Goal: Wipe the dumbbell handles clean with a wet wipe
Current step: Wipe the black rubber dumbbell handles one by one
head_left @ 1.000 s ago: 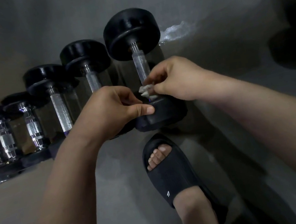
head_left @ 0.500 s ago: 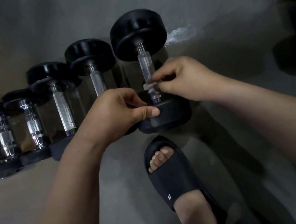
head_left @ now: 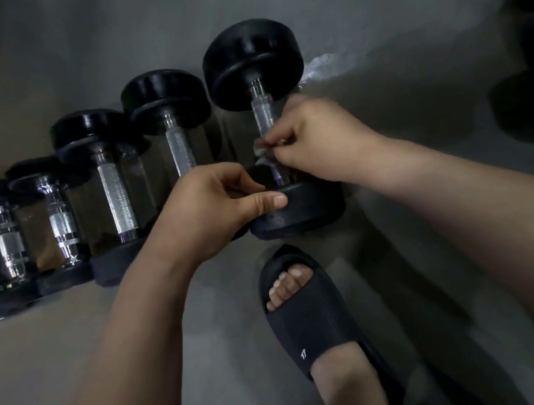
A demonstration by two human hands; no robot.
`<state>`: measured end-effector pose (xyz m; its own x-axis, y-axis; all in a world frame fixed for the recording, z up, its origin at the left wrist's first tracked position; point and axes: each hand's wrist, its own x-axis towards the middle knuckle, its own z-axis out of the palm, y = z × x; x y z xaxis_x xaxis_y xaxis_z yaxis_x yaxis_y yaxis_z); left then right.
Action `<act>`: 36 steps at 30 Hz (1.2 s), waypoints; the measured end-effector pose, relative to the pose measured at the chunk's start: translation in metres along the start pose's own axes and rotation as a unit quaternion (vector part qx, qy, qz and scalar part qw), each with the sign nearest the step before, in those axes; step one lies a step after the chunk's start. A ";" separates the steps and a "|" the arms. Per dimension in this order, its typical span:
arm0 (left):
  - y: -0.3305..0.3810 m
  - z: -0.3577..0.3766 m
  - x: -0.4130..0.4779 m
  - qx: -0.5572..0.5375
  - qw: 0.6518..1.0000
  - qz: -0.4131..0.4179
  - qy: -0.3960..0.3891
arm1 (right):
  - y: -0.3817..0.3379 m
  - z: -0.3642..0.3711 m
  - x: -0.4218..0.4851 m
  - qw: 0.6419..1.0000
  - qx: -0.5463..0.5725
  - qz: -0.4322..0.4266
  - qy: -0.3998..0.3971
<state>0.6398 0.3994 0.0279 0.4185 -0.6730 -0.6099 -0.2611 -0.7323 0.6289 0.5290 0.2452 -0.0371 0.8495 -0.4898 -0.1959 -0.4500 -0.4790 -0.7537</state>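
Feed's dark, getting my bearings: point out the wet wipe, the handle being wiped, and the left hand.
wet wipe [head_left: 261, 153]: head view, crumpled white edge.
handle [head_left: 263, 116]: head view, knurled middle.
left hand [head_left: 204, 211]: head view, back of hand.

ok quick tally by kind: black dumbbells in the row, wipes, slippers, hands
black dumbbell: 4
wet wipe: 1
slipper: 1
hand: 2 (left hand, right hand)
total: 8
chrome dumbbells at the left edge are too blurred to count, so they are left out
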 end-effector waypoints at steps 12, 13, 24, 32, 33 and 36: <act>-0.002 0.001 -0.001 -0.020 1.000 -0.009 0.011 | -0.003 -0.021 0.002 0.988 -0.028 0.044 -0.143; -0.002 0.001 -0.002 -0.015 1.000 -0.006 0.013 | -0.001 -0.023 0.003 0.990 0.000 0.060 -0.127; 0.001 0.002 -0.004 0.051 0.999 0.002 0.014 | 0.014 0.003 -0.001 0.902 0.378 0.208 0.035; 0.031 0.009 -0.003 0.258 0.964 0.058 0.038 | 0.012 -0.048 -0.025 0.893 0.378 0.241 -0.041; 0.039 0.012 -0.003 0.260 0.961 0.076 0.058 | 0.012 -0.062 -0.028 0.890 0.386 0.241 -0.041; 0.069 0.025 0.001 0.241 0.956 0.134 0.105 | 0.014 -0.107 -0.042 0.898 0.373 0.230 -0.047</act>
<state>0.6004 0.3458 0.0590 0.4327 -0.8441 -0.3165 -0.7322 -0.5339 0.4228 0.4574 0.1808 0.0275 0.6567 -0.4302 -0.6194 -0.4796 0.3956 -0.7832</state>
